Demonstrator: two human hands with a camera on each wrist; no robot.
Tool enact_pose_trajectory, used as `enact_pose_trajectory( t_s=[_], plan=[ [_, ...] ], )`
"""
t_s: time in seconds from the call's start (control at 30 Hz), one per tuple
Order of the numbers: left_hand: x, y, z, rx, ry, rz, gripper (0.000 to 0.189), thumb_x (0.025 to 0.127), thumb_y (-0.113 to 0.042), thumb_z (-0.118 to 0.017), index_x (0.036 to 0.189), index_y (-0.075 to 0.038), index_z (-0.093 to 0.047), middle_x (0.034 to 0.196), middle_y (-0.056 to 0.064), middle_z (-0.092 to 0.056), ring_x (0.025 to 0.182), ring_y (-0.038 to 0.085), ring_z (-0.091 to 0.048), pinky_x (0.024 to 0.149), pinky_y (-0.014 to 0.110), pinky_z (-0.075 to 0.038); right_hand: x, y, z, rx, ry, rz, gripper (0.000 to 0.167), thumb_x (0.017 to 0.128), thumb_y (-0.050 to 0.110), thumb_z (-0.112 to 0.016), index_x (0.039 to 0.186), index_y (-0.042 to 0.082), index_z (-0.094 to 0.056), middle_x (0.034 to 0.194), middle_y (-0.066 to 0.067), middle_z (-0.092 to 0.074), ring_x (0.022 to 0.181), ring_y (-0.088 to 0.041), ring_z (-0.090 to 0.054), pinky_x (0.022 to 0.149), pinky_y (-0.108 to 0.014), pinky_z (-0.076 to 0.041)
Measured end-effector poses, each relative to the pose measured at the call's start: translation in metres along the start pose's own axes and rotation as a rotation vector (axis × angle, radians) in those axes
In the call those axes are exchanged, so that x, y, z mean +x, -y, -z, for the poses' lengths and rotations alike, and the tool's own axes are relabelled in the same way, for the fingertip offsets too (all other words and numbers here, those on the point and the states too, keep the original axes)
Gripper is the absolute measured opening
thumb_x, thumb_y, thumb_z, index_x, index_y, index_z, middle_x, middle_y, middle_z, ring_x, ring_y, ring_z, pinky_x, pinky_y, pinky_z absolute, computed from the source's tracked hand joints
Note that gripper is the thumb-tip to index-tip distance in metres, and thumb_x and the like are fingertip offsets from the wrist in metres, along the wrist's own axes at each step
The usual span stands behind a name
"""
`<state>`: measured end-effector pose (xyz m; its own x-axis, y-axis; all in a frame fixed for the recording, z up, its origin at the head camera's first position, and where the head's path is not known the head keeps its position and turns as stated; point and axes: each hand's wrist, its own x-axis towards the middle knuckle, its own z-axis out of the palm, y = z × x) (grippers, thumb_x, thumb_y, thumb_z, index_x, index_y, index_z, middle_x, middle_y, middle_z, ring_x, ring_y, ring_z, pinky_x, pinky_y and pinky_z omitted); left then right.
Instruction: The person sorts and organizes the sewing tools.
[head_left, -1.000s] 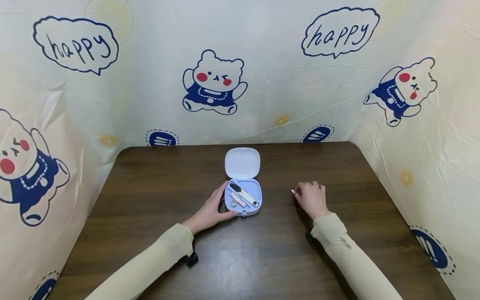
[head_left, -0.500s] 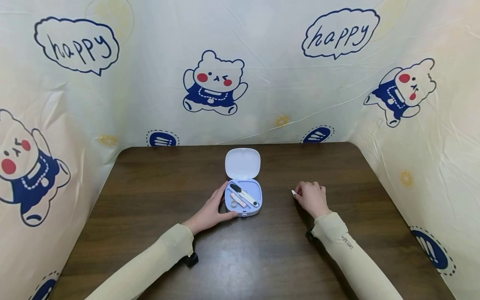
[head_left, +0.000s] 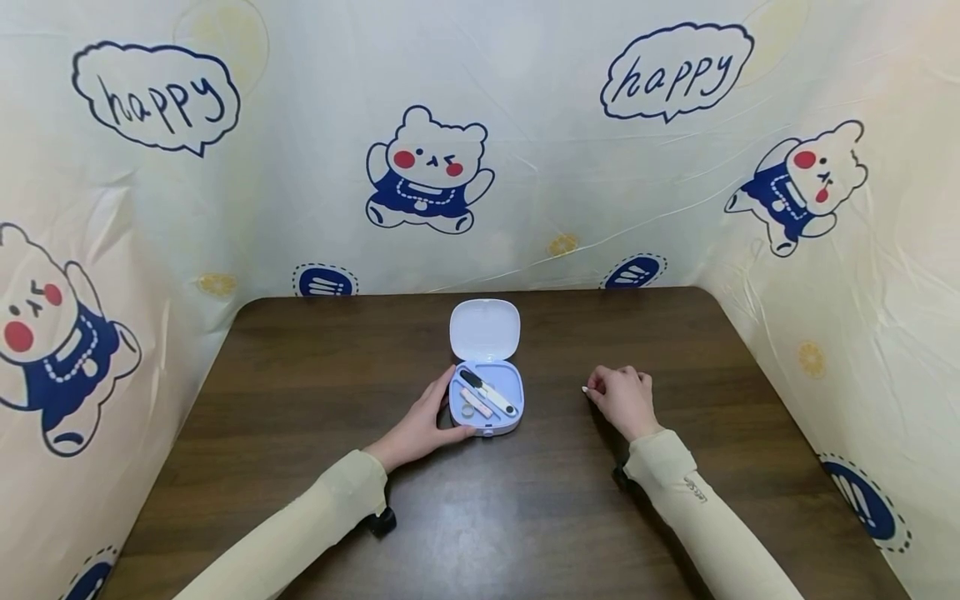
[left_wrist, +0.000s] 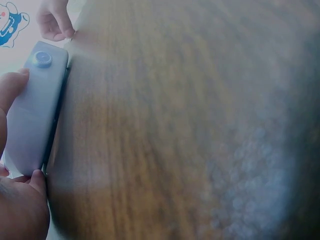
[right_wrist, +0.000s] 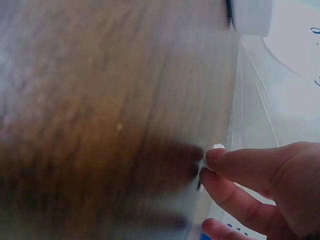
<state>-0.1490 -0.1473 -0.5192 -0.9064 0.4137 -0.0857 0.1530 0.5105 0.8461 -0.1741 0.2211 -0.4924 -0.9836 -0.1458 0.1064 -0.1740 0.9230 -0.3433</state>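
Observation:
A small light-blue plastic case (head_left: 512, 385) stands on the table, its lid (head_left: 485, 330) raised at the back. Inside lie a slim white tool with a black end (head_left: 498, 400), a pink-and-white strip (head_left: 476, 403) and a little ring (head_left: 468, 411). My left hand (head_left: 420, 423) holds the case by its left side, thumb on the front wall below the round catch (left_wrist: 43, 59). Off to the right, close over the table, my right hand (head_left: 624, 400) pinches a small white piece (right_wrist: 218, 146) between thumb and forefinger. Its fingers cover most of the piece, and I cannot tell what it is.
The dark wooden table (head_left: 480, 517) has rounded back corners. A pale printed curtain (head_left: 540, 167) with bears and lettering hangs right behind it and along both sides. Each wrist carries a small black camera (head_left: 382, 522).
The small white piece in my right fingertips sits slightly lower, with less of it showing than a second ago. The head view has tilted up slightly; my left hand keeps its hold.

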Motion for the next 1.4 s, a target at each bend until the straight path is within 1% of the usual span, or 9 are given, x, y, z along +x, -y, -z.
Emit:
enact_pose_trajectory(
  t_s=[0.13,0.33,0.6,0.77,1.0,1.17,1.4],
  plan=[
    [0.0,0.0,0.0,0.002,0.0,0.002,0.114,0.089,-0.046,-0.082,0.169,-0.015,-0.007,0.171,0.015,-0.019,0.154,0.03,-0.03,0.122,0.05,-0.03,-0.001,0.0,-0.001,0.021,-0.025,0.014,0.012,0.093,0.014,-0.079,0.085,0.017,-0.071,0.076,0.003,-0.071,0.099,-0.038,-0.058,0.101,-0.066,-0.032],
    [-0.001,0.001,-0.001,0.004,0.007,0.015,0.114,0.089,-0.046,-0.082,0.169,-0.016,-0.006,0.171,0.013,-0.018,0.154,0.028,-0.031,0.123,0.047,-0.031,-0.003,0.004,0.0,0.044,-0.052,0.038,0.01,0.092,0.012,-0.08,0.086,0.016,-0.073,0.077,0.002,-0.071,0.099,-0.036,-0.058,0.102,-0.066,-0.031],
    [-0.002,-0.003,0.0,-0.006,0.006,0.011,0.113,0.09,-0.043,-0.082,0.169,-0.014,-0.007,0.171,0.014,-0.018,0.154,0.029,-0.031,0.122,0.047,-0.031,-0.004,0.018,0.007,0.083,-0.077,0.065,0.006,0.093,0.012,-0.079,0.089,0.015,-0.075,0.083,-0.003,-0.075,0.102,-0.037,-0.056,0.103,-0.064,-0.032],
    [-0.002,-0.002,0.0,-0.004,0.003,0.01,0.112,0.091,-0.043,-0.082,0.169,-0.013,-0.008,0.171,0.016,-0.019,0.153,0.031,-0.032,0.122,0.049,-0.031,-0.003,0.025,0.009,0.095,-0.086,0.078,0.006,0.092,0.012,-0.08,0.09,0.015,-0.076,0.085,-0.003,-0.077,0.102,-0.036,-0.056,0.102,-0.062,-0.033],
    [-0.002,-0.002,-0.001,-0.001,0.005,0.006,0.113,0.09,-0.042,-0.083,0.169,-0.012,-0.007,0.171,0.016,-0.019,0.153,0.03,-0.033,0.122,0.048,-0.031,-0.001,0.035,0.01,0.11,-0.087,0.097,0.005,0.092,0.014,-0.08,0.09,0.017,-0.076,0.082,-0.003,-0.075,0.102,-0.035,-0.057,0.101,-0.061,-0.034],
    [-0.002,-0.001,-0.001,-0.002,0.002,0.003,0.112,0.09,-0.043,-0.082,0.169,-0.012,-0.008,0.171,0.017,-0.019,0.153,0.031,-0.033,0.122,0.049,-0.032,0.002,0.043,0.009,0.105,-0.083,0.113,0.004,0.092,0.014,-0.081,0.09,0.016,-0.077,0.086,-0.003,-0.077,0.103,-0.035,-0.057,0.102,-0.06,-0.034],
    [-0.001,-0.002,0.0,-0.007,-0.002,0.001,0.113,0.089,-0.044,-0.083,0.169,-0.014,-0.008,0.171,0.015,-0.019,0.153,0.03,-0.032,0.122,0.049,-0.031,0.008,0.058,0.01,0.123,-0.039,0.106,0.004,0.092,0.016,-0.081,0.094,0.013,-0.078,0.084,-0.001,-0.075,0.097,-0.03,-0.054,0.103,-0.057,-0.035]
  ],
)
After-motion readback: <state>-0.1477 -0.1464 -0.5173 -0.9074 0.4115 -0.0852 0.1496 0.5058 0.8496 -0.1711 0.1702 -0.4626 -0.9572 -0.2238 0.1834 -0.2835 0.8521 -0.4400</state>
